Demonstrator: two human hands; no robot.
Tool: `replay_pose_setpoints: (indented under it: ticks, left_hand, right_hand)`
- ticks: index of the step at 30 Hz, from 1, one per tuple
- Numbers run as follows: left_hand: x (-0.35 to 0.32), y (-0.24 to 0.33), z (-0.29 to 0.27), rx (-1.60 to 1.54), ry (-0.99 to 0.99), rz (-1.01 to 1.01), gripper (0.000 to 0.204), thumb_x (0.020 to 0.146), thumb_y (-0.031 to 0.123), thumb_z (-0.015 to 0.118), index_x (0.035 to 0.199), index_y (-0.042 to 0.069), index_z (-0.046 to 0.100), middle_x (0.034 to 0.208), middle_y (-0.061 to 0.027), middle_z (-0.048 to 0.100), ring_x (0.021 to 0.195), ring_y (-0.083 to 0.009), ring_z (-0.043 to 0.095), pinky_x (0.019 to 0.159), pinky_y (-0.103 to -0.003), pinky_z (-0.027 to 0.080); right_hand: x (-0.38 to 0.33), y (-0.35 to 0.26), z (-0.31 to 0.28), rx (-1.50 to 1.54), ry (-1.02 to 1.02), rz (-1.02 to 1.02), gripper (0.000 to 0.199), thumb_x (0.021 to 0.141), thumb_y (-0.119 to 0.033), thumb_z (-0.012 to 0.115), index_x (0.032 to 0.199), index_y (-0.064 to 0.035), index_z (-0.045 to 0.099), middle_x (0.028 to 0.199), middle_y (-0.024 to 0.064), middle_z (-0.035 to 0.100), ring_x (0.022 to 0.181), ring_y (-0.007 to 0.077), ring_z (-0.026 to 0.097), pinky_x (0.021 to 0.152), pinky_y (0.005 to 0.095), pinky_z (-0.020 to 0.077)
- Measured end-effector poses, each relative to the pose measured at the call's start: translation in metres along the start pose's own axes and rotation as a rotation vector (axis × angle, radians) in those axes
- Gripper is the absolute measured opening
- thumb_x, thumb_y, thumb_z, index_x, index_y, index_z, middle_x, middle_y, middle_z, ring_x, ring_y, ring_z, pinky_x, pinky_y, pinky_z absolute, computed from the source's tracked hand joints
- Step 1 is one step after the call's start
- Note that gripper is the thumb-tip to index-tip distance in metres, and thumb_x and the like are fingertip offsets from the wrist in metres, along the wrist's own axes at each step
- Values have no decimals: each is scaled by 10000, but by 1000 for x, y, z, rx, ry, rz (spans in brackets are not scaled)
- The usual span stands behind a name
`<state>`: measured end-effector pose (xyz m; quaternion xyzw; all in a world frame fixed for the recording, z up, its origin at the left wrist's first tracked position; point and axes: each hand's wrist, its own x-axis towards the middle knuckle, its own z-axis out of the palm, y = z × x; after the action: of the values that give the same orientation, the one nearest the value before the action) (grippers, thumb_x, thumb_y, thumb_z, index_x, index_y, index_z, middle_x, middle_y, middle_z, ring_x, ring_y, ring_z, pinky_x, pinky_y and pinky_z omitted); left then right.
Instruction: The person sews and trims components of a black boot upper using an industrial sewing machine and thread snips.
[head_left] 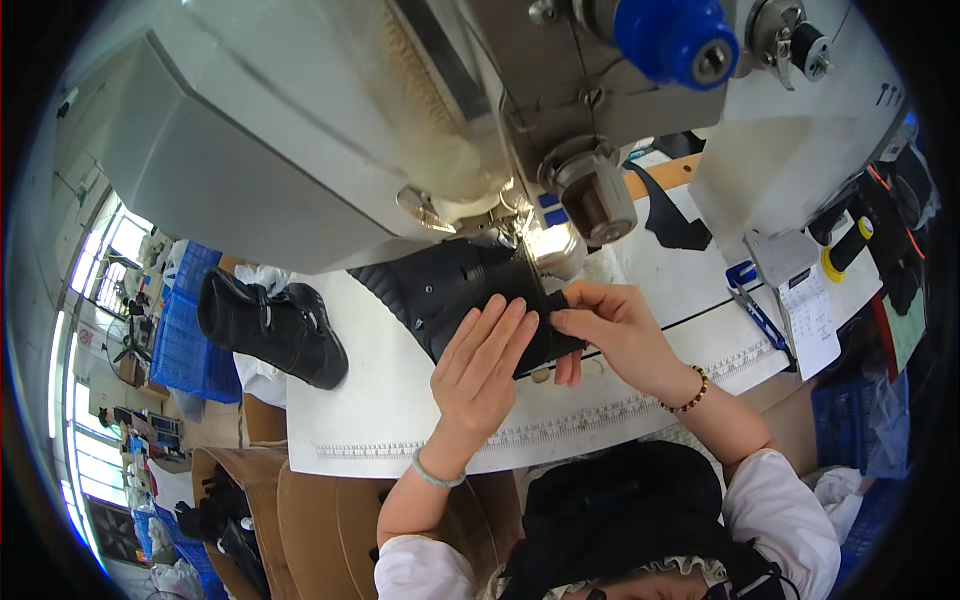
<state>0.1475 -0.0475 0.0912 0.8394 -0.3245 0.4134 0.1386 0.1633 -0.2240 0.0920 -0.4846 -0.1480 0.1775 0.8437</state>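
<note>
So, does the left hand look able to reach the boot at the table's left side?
Probably yes: only white table seems to lie between the left hand and the boot, though it would have to leave the black piece.

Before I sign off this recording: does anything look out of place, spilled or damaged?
Nothing stands out as spilled or damaged. The left hand lies on the black piece at the machine; the right hand pinches its edge. The boot sits at the table's left edge, which seems ordinary.
</note>
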Motion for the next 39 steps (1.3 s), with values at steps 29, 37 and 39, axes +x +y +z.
replay_pose_setpoints:
  ticks: [29,37,39]
  left_hand:
    - [1,0,5,56,75,73,300,721,-54,515,972,7,666,1024,-95,639,985,-226,614,865,-318,487]
    - [11,-9,12,39,129,11,334,690,-55,522,980,19,668,1041,-84,632,1014,-213,598,879,-314,482]
    - [12,-9,12,33,118,20,344,681,-46,526,989,18,663,1047,-87,629,1019,-217,594,879,-321,481]
  right_hand:
    - [8,0,-2,-62,43,-65,84,842,-66,572,859,14,553,628,66,587,416,116,553,340,192,393]
    - [11,-10,8,9,131,-59,171,861,-112,583,946,35,588,718,63,599,509,140,600,431,221,455]
    - [7,-12,9,41,146,-41,171,863,-101,575,949,46,585,724,77,605,512,168,609,431,245,476]
